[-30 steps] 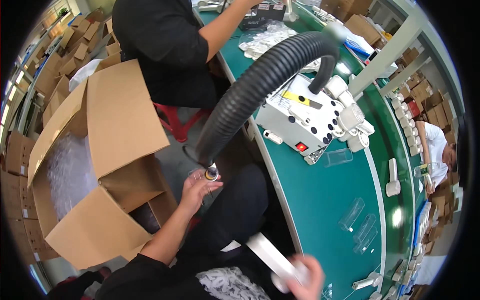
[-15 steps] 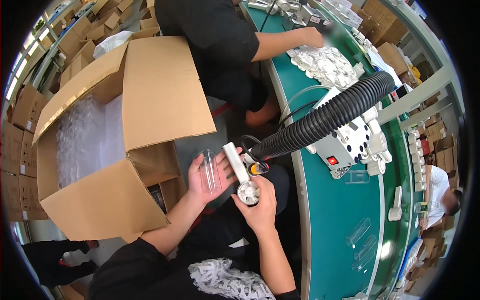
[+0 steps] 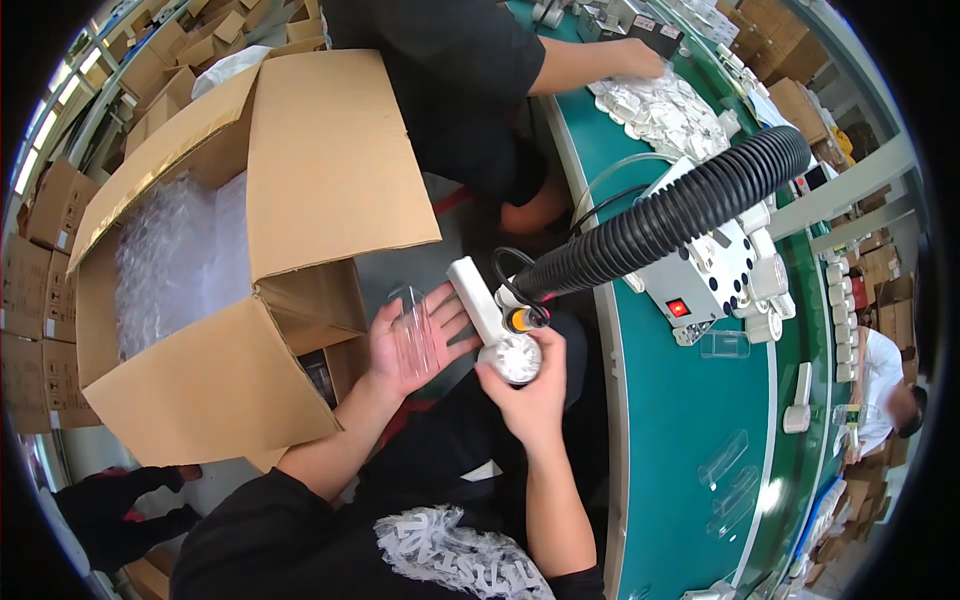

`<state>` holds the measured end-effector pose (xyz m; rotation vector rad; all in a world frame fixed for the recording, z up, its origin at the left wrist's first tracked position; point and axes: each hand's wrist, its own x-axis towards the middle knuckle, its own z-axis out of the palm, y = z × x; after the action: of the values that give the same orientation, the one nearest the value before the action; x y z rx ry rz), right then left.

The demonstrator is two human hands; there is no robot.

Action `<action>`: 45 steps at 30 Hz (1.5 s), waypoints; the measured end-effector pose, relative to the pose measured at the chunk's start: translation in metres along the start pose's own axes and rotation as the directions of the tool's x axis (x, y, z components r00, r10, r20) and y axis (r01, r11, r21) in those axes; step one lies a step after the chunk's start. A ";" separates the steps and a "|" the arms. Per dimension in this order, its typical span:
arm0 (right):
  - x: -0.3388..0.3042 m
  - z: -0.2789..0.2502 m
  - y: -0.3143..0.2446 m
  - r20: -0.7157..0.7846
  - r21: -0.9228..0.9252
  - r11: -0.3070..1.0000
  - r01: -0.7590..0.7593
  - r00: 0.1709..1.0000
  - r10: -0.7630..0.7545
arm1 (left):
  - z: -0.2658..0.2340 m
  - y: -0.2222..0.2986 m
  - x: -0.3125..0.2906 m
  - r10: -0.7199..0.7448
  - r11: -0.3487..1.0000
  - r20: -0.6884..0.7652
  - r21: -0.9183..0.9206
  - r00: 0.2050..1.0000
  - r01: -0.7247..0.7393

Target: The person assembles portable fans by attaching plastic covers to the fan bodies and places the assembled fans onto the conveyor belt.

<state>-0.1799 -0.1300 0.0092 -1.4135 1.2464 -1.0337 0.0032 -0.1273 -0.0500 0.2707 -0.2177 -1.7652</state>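
Observation:
My left hand [image 3: 440,318] is palm up with its fingers stretched out. A clear plastic case [image 3: 414,335] lies on that palm, held by the thumb. A white handheld fan [image 3: 478,300] is in my right hand [image 3: 537,392], whose fingers and thumb grip its round head. The fan's handle points up and left, its end close to my left fingertips. Just above the fan head is a nozzle with an orange-yellow ring [image 3: 527,320], at the end of a thick black ribbed hose [image 3: 660,225]. Whether the nozzle touches the fan cannot be made out.
An open cardboard box [image 3: 190,390] with clear plastic packs stands left. A green workbench [image 3: 660,430] runs along the right, with clear cases [image 3: 735,495], a grey box with a lit red switch [image 3: 680,308] and white parts [image 3: 670,115]. A co-worker's arm [image 3: 590,65] reaches over it.
The view has shifted a little. My right hand has brought the fan head slightly up and right, closer to the nozzle. Its blades, distinct before, now look blurred. Both hands keep their holds.

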 end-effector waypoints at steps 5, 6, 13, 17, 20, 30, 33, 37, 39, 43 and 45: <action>-0.060 -0.064 0.022 0.154 0.456 0.862 -0.222 0.973 0.169 | -0.030 -0.004 -0.052 -0.241 0.568 -0.281 0.735 0.929 0.369; -0.077 -0.076 0.019 0.168 0.388 0.893 -0.227 0.970 0.174 | -0.028 -0.013 -0.068 -0.208 0.477 -0.238 0.822 0.949 0.311; -0.143 -0.144 -0.025 0.337 -0.188 0.976 0.112 0.941 -0.043 | 0.070 -0.026 -0.077 -0.332 -0.199 0.024 0.975 0.943 -0.095; -0.162 -0.152 -0.017 0.320 0.019 0.997 0.071 0.945 -0.073 | 0.132 -0.042 -0.071 -0.534 -0.240 0.253 0.869 0.807 -0.432; -0.186 -0.125 0.042 0.262 0.716 0.659 -0.229 0.964 0.050 | 0.174 -0.047 -0.066 -0.206 0.239 0.587 0.806 0.783 -0.542; -0.174 -0.143 0.016 -0.180 0.088 0.907 0.411 0.902 -0.392 | 0.181 -0.082 -0.044 -0.359 0.100 0.502 0.859 0.787 -0.502; -0.180 -0.178 -0.025 -0.042 -0.561 0.607 0.563 0.713 -0.700 | 0.172 -0.096 -0.042 -0.298 0.196 0.694 0.717 0.655 -0.669; -0.201 -0.194 -0.036 -0.030 -0.690 0.537 0.485 0.722 -0.691 | 0.179 -0.128 -0.036 -0.147 0.427 0.818 0.559 0.556 -0.710; -0.207 -0.196 -0.035 -0.052 -0.711 0.539 0.452 0.730 -0.681 | 0.180 -0.135 -0.034 -0.139 0.457 0.827 0.542 0.545 -0.706; -0.215 -0.197 -0.033 -0.049 -0.757 0.493 0.428 0.716 -0.696 | 0.185 -0.140 -0.035 -0.110 0.458 0.839 0.519 0.533 -0.722; -0.218 -0.196 -0.031 -0.045 -0.767 0.478 0.428 0.707 -0.706 | 0.187 -0.135 -0.036 -0.215 0.386 0.836 0.548 0.505 -0.742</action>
<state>-0.3915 0.0638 0.0762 -2.4921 1.5713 -1.3852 -0.1712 -0.0643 0.0911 0.0840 -1.8947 -1.0282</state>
